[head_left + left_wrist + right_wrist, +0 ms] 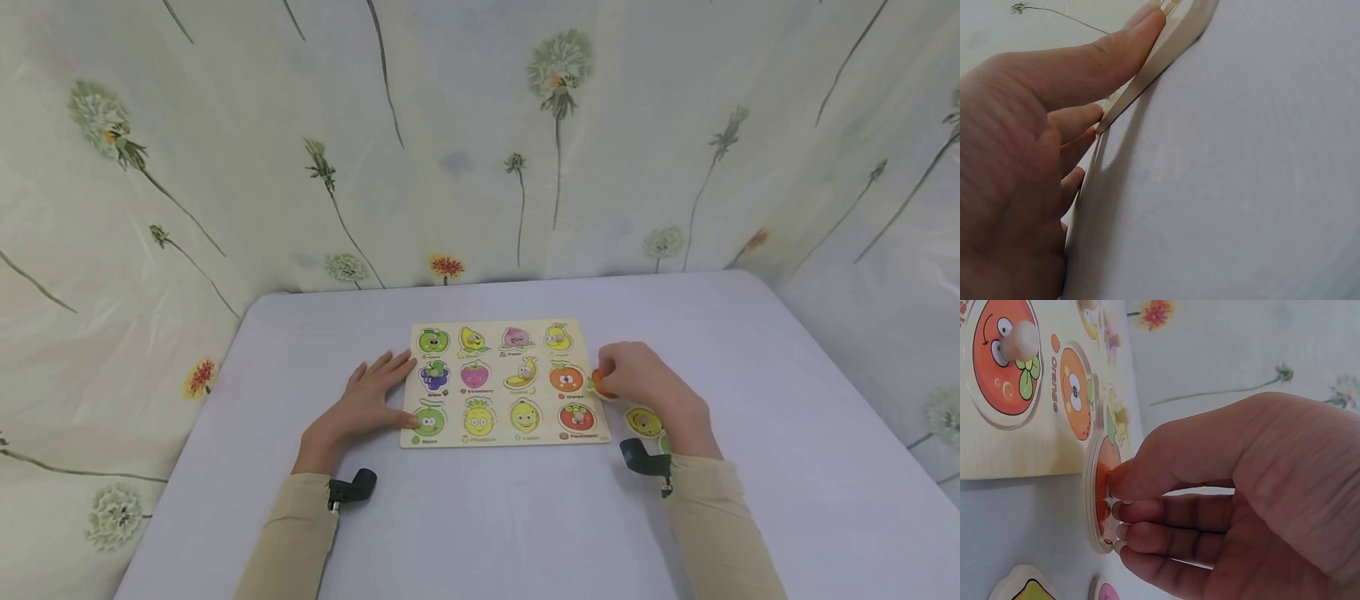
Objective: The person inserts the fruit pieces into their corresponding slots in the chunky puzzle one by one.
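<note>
A wooden fruit puzzle board (504,417) lies on the white-covered table. My left hand (367,396) rests at its left edge, fingers spread, with the thumb on the melon corner. Just off the board's right edge, my right hand (652,387) pinches an orange-shaped puzzle piece (1105,487) with thumb and fingertips. That piece stands on edge in the right wrist view, beside the board's orange picture (1075,394), which has no knob. Next to it the red persimmon piece (1007,365) sits in the board with its knob showing.
A round yellow piece (643,422) and a partly hidden green piece (664,443) lie under and beside the right wrist. In the right wrist view a pink piece (1107,592) shows at the bottom. A flowered cloth (480,167) hangs behind the table.
</note>
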